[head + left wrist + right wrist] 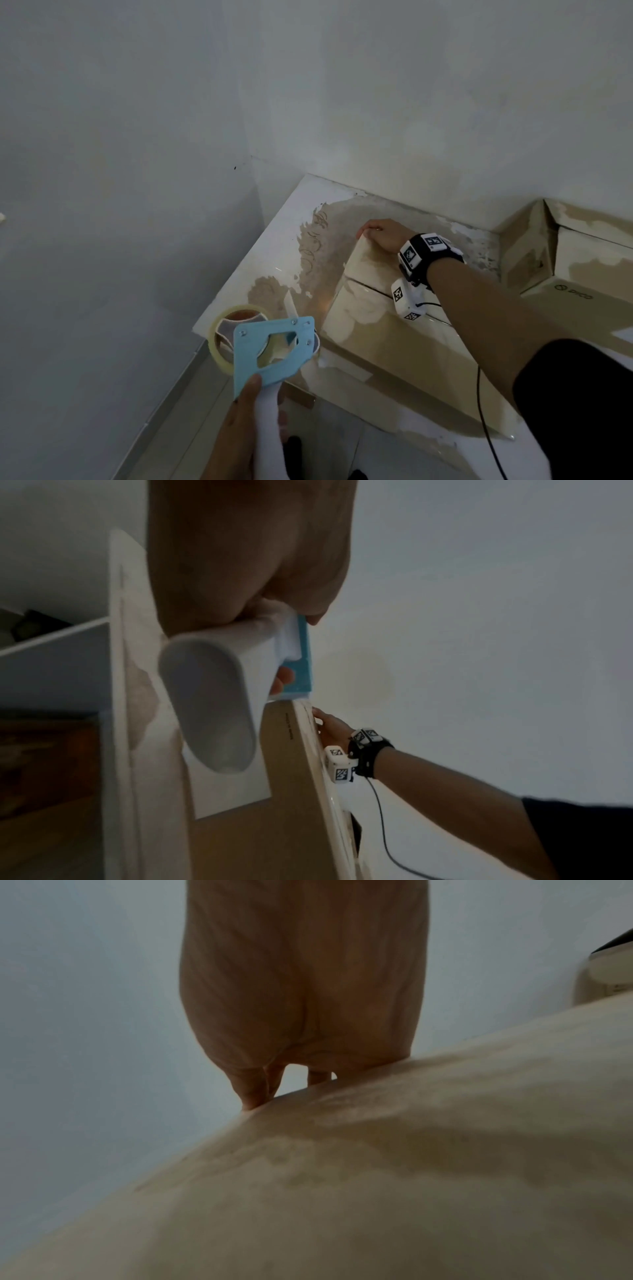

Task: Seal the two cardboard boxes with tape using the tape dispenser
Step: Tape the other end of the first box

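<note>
We see a white table [274,253] whose top is worn through in ragged brown patches, pushed into the corner of plain pale walls. On it lies the nearer cardboard box [387,329], flat-topped and tan, its flaps folded down so a dark seam runs across the lid; glossy clear tape shines over much of the top, so we cannot see what is inside. A second cardboard box [582,260] stands just beside it to the right, its flaps raised at the far edge and a small printed logo on its near panel; its contents are also hidden from us.

Our right hand [380,234] lies on the far corner of the nearer box, fingers bent over the edge and gripping it. Our left hand [239,435] is wrapped around the smooth white handle of the tape dispenser [274,346], held off the table's near left corner, apart from the box. Its body is a flat pale-blue plate with an angular cut-out and small screws, and a roll of clear tape [229,339] sits behind it on a spoked hub.
</note>
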A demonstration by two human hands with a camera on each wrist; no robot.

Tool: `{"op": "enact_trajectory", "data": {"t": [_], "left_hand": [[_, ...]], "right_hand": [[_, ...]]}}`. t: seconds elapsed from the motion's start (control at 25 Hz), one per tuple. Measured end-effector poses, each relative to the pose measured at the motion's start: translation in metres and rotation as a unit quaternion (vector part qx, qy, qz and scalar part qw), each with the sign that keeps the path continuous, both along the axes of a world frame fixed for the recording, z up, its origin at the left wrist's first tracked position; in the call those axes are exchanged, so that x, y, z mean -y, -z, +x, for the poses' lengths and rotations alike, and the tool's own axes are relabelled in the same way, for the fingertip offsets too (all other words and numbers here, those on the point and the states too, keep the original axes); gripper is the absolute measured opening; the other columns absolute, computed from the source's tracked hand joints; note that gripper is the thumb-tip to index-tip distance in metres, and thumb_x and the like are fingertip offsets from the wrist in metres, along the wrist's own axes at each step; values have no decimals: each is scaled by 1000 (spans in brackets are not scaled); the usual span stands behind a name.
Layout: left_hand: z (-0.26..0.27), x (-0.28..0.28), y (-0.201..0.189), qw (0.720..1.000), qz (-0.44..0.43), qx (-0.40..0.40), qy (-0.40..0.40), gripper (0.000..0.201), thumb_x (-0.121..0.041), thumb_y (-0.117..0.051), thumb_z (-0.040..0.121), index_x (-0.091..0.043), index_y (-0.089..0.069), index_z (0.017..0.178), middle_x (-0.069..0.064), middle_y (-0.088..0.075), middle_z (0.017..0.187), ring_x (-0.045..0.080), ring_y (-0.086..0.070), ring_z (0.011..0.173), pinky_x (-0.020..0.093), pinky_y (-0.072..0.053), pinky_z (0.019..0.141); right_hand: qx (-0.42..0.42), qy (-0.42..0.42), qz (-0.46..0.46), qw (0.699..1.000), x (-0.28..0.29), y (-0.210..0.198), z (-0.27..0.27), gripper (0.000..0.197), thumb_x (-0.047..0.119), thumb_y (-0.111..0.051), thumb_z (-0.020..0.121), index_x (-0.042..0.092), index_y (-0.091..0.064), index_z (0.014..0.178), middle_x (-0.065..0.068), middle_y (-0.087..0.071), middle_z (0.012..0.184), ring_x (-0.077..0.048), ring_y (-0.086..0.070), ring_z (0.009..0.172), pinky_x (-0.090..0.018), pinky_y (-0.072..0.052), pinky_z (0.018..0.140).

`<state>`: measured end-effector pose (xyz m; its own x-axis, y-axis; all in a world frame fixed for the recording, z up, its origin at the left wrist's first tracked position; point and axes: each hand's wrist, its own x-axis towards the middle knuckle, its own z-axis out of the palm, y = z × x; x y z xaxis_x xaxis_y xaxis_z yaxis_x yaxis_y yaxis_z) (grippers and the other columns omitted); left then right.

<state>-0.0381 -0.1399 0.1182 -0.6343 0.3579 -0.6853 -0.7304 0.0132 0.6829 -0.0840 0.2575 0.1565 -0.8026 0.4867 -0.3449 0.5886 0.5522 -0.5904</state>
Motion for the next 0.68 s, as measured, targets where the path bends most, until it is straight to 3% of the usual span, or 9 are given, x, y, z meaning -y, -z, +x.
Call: {"op": "enact_trajectory", "data": {"t": [0.08,0.2,0.28,0.36,0.44,0.56,0.68], "left_hand": [[4,15,3,1000,-8,21,2,40,-34,-45,96,-3,-53,118,19,-61,85,30,-57,60,31,-47,46],[10,29,11,999,-13,40,-20,41,-37,-47,95,-4,-55,119,18,-61,86,32,-54,66,31,-42,52],[13,22,12,999,-11,51,-10,43,-36,-49,94,-2,-55,119,17,-63,82,30,-54,61,29,-44,44],[15,9,17,1000,11,18,4,68,-45,-69,77,4,-54,121,16,-63,74,27,-54,52,28,-45,40],[15,-3,23,998,15,-56,2,104,-58,-83,49,8,-50,122,18,-57,77,26,-53,55,28,-47,42],[9,-2,25,988,17,-150,41,67,-52,-65,80,5,-54,113,7,-47,54,18,-42,42,21,-36,35],[-3,9,28,969,18,-222,104,74,-72,-60,71,-3,-58,100,4,-43,46,19,-37,37,25,-33,42]], "right_hand": [[2,-2,6,1000,0,0,-2,30,17,-42,98,20,-71,108,-6,-62,128,-26,-53,121,-27,-34,89],[7,-5,20,1000,1,3,-2,31,18,-42,98,21,-71,108,-6,-62,129,-25,-53,121,-27,-35,90],[6,0,20,1000,1,4,-2,30,18,-42,97,24,-71,104,-6,-62,128,-26,-53,120,-28,-36,90],[5,6,17,1000,0,5,-2,29,19,-42,97,27,-70,101,-7,-62,128,-27,-53,120,-29,-37,90],[0,10,20,1000,0,5,-2,30,18,-42,97,24,-71,103,-7,-62,128,-27,-53,120,-29,-36,90],[-7,15,25,1000,0,6,-2,30,17,-42,97,23,-71,102,-7,-63,127,-28,-53,119,-28,-36,89],[-9,10,28,1000,1,8,-1,28,19,-43,96,30,-69,95,-6,-63,127,-28,-54,119,-29,-37,89]]}}
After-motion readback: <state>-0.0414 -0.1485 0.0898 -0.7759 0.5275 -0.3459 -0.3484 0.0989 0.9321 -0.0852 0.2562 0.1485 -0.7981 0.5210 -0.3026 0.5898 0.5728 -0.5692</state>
